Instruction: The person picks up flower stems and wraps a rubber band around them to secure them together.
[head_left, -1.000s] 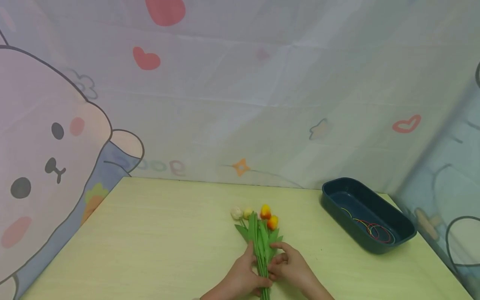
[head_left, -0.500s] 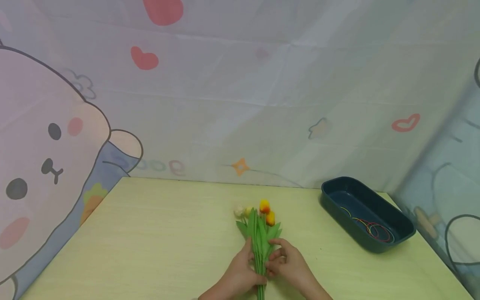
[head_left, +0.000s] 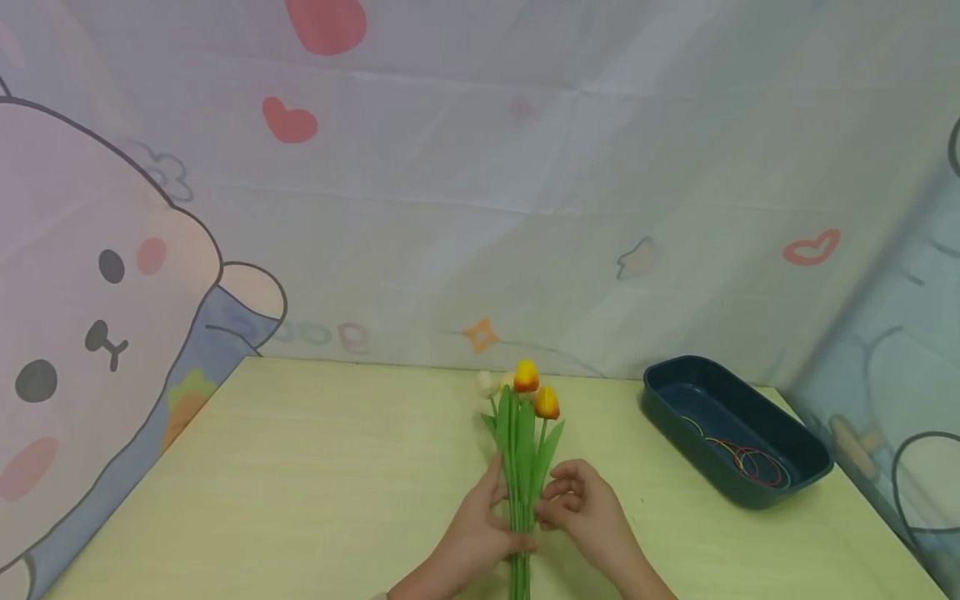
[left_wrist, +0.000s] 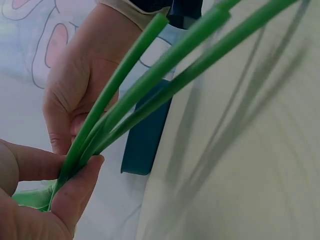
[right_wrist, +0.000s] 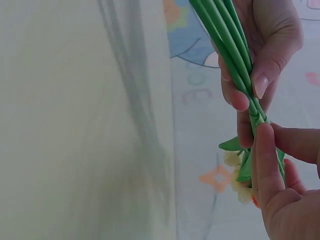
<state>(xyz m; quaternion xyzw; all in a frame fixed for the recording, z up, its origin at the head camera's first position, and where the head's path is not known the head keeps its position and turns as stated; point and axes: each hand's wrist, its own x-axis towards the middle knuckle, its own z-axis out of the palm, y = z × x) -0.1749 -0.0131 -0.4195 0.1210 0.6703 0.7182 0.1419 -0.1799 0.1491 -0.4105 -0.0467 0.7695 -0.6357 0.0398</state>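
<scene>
A bunch of artificial tulips (head_left: 522,450) stands out in front of me, with pale and orange-yellow blooms at the far end and long green leaves and stems. My left hand (head_left: 480,529) grips the stems low down, thumb across them. On the right side, my right hand (head_left: 588,517) pinches the bunch with curled fingers. The left wrist view has the bare stem ends (left_wrist: 170,65) spreading past the left thumb and finger. In the right wrist view, right thumb and fingers (right_wrist: 270,160) close on the stems just beyond the left hand; the blooms are partly hidden.
A dark blue oblong tub (head_left: 675,437) stands at the table's right side, with several thin coloured rubber bands (head_left: 757,467) inside. Behind the pale yellow table (head_left: 322,467) hangs a printed cloth (head_left: 465,167) with cartoon figures.
The tulips have risen and moved away from me, their blooms now near the table's back edge in view. Both hands have shifted slightly with them and keep their hold.
</scene>
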